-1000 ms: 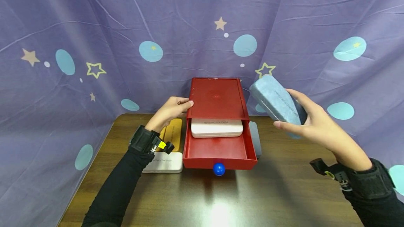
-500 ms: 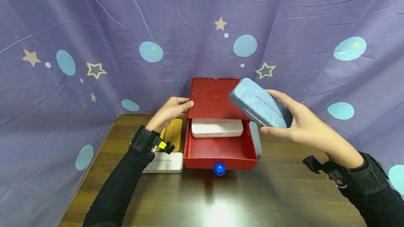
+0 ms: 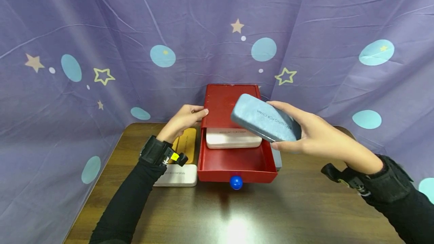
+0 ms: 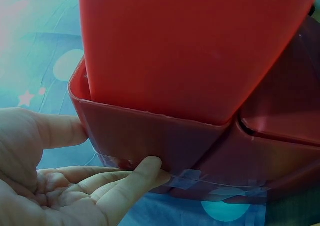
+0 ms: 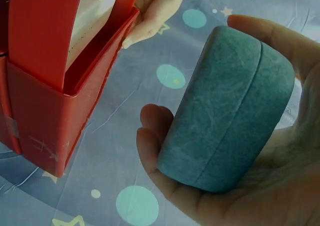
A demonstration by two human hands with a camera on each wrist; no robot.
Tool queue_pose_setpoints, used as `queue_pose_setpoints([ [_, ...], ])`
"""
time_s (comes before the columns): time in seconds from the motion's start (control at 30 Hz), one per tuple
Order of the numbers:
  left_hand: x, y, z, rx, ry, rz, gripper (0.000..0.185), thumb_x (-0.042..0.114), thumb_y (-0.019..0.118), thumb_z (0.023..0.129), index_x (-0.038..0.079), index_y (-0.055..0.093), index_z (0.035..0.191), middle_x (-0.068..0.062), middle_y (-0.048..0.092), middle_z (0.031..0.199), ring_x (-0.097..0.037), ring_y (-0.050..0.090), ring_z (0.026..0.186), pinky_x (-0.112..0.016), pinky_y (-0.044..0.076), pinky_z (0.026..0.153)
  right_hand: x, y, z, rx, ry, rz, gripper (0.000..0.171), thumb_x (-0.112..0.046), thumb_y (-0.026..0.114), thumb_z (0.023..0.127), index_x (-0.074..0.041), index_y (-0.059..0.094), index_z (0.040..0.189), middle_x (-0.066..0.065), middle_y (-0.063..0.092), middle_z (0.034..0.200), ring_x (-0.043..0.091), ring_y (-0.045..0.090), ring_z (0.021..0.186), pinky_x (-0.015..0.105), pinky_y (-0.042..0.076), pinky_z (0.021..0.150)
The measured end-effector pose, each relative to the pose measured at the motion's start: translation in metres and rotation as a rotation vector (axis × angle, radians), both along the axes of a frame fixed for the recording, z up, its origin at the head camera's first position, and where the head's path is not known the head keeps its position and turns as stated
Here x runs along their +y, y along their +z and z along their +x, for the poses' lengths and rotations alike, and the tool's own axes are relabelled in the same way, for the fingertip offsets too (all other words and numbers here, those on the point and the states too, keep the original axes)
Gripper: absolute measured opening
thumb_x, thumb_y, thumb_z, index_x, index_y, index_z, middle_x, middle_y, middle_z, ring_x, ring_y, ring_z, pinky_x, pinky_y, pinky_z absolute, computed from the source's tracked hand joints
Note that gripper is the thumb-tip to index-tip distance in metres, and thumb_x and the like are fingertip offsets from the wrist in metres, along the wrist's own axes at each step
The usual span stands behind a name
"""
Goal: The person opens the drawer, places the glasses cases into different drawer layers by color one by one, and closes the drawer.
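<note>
1. Step in hand, as judged: carrying the blue-grey case toward the open drawer of the red box. Case is in the air, tilted, over the drawer's right rear corner, touching nothing but the hand.
2. Right hand: grip clamped on the case. Thumb lies along the upper edge, fingers curl under the lower long side; the right wrist view shows the case end-on, seated in the palm.
3. Right forearm reaches in from the right, wrist roughly level, palm facing left.
4. Left hand: thumb and fingers pinch the left rear wall of the red box, steadying it. Forearm extends straight forward above the surface.
5. Drawer contents: one cream case at the back; front part of the drawer floor is bare. Blue knob on the drawer front.
6. Next move calls for, as judged: levelling the case, turning it parallel to the cream one, lowering it into the front space.
</note>
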State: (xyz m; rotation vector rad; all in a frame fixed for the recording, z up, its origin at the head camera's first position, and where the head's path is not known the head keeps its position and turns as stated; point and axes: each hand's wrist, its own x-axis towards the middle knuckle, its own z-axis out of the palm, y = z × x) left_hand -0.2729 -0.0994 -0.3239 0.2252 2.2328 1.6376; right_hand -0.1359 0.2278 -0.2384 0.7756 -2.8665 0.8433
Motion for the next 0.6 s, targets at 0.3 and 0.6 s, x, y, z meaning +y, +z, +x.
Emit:
queue_pose_setpoints([
  [0.3, 0.001, 0.001, 0.001, -0.001, 0.004, -0.008, 0.056, 0.022, 0.054, 0.105, -0.006, 0.040, 0.152, -0.025, 0.056, 0.145, -0.039, 0.061, 0.128, -0.044, 0.052, 0.104, -0.008, -0.001, -0.010, -0.038, 0.062, 0.059, 0.088, -0.036, 0.088, 0.079, -0.034, 0.041, 0.154, -0.001, 0.061, 0.122, 0.017, 0.057, 0.097, 0.030, 0.049, 0.078],
  [0.6, 0.001, 0.000, 0.001, -0.001, 0.005, 0.011, 0.055, 0.021, 0.053, 0.106, -0.006, 0.041, 0.152, -0.026, 0.058, 0.143, -0.039, 0.062, 0.127, -0.047, 0.051, 0.105, -0.013, 0.001, -0.016, -0.098, 0.103, 0.113, 0.085, -0.039, 0.084, 0.082, -0.034, 0.039, 0.154, -0.002, 0.059, 0.123, 0.015, 0.055, 0.102, 0.032, 0.048, 0.082],
])
